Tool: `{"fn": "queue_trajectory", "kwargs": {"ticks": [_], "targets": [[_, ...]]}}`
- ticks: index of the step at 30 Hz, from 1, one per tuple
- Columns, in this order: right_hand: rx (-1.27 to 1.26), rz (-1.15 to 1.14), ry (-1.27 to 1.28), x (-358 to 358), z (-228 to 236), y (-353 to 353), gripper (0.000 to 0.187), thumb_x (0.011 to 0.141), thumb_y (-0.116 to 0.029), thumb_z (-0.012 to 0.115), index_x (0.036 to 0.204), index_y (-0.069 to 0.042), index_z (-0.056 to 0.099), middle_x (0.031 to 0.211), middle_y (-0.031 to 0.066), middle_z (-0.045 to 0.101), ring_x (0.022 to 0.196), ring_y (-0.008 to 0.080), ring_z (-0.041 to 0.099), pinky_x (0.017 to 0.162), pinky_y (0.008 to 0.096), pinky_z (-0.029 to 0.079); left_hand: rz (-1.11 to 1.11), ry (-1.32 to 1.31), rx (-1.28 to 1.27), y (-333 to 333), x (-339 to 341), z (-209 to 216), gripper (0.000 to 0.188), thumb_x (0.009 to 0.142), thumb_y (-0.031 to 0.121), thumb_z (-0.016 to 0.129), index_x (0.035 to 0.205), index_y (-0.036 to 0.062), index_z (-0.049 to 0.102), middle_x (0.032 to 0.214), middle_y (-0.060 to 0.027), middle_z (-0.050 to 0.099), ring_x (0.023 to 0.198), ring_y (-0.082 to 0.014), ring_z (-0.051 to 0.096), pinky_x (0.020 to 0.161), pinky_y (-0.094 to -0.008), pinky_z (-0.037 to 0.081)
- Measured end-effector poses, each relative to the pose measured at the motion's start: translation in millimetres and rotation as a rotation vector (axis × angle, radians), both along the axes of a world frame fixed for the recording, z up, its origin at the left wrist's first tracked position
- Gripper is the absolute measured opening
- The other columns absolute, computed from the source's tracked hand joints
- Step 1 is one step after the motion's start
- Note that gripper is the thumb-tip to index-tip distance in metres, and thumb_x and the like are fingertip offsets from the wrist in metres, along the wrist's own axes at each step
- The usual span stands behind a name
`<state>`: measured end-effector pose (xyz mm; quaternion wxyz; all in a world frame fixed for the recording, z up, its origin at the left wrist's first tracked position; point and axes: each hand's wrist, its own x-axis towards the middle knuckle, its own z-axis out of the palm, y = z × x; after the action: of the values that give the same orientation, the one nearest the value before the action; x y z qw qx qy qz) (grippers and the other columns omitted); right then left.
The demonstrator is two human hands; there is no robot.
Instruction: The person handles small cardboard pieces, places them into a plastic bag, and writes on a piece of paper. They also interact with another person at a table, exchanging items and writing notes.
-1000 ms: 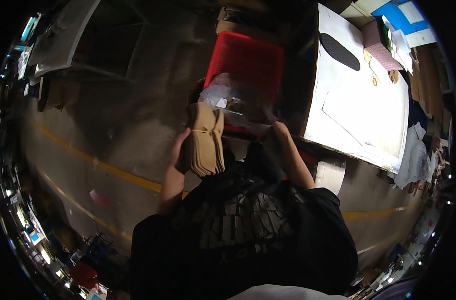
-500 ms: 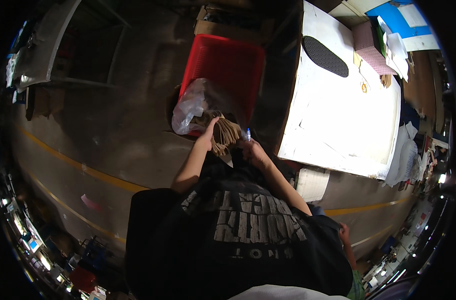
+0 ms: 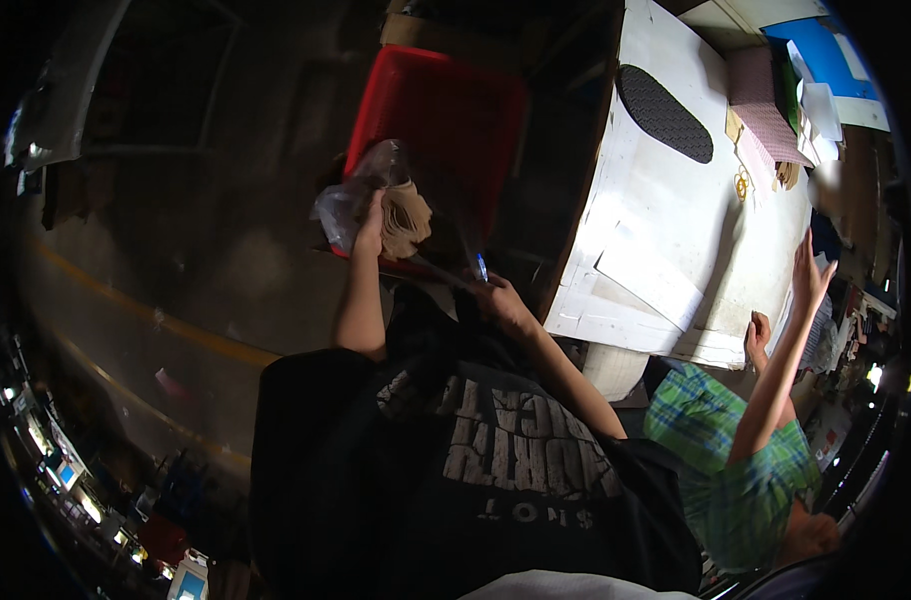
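My left hand [image 3: 372, 232] is closed on a bundle of tan, flat layered pieces [image 3: 407, 218], whose edges fan out to the right; their material is hard to make out. A crumpled clear plastic bag [image 3: 339, 212] lies against that hand, over the near left corner of a red plastic basket [image 3: 368, 105]. To the right and nearer my body, my right hand [image 3: 504, 303] is closed round a slim pen-like thing with a blue end [image 3: 482, 267], which points up. A thin pale strip stretches from near the bundle toward this hand; its far end is blurred.
A white table [image 3: 666, 215] stands to the right, bearing a black shoe sole [image 3: 664, 113], a paper sheet [image 3: 648, 283], yellow rubber bands [image 3: 743, 184] and a pink box [image 3: 766, 100]. A person in a green plaid shirt [image 3: 706, 430] is at its near edge, one arm raised.
My left hand has moved left and slightly away with the bundle. My right hand has shifted slightly left. The person in plaid has come up to the table, where a paper sheet now lies.
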<state>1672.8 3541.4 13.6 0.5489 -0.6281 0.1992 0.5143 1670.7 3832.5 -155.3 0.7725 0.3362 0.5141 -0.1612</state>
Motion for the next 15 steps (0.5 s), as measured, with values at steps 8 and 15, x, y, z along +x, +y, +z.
{"fn": "queue_trajectory", "kwargs": {"ticks": [8, 15], "targets": [[0.087, -0.131, 0.010, -3, -13, 11, 0.037, 0.102, -0.020, 0.061, 0.137, -0.009, 0.063, 0.070, -0.0056, 0.050, 0.053, 0.0067, 0.043, 0.048, 0.0260, 0.034, -1.365, 0.133, 0.269, 17, -16, 18, 0.087, 0.090, 0.063, 0.064, 0.150, 0.0010, 0.050, 0.154, -0.0132, 0.051, 0.138, -0.0243, 0.050, 0.115, -0.0361, 0.039], [0.031, -0.174, -0.010, -10, -6, 9, 0.038, 0.100, -0.019, 0.064, 0.135, -0.005, 0.061, 0.072, -0.0043, 0.052, 0.054, 0.0071, 0.045, 0.049, 0.0262, 0.036, -1.496, 0.226, 0.190, -12, 38, 38, 0.087, 0.088, 0.064, 0.066, 0.148, 0.0020, 0.054, 0.158, -0.0153, 0.048, 0.144, -0.0256, 0.044, 0.119, -0.0364, 0.035]]}}
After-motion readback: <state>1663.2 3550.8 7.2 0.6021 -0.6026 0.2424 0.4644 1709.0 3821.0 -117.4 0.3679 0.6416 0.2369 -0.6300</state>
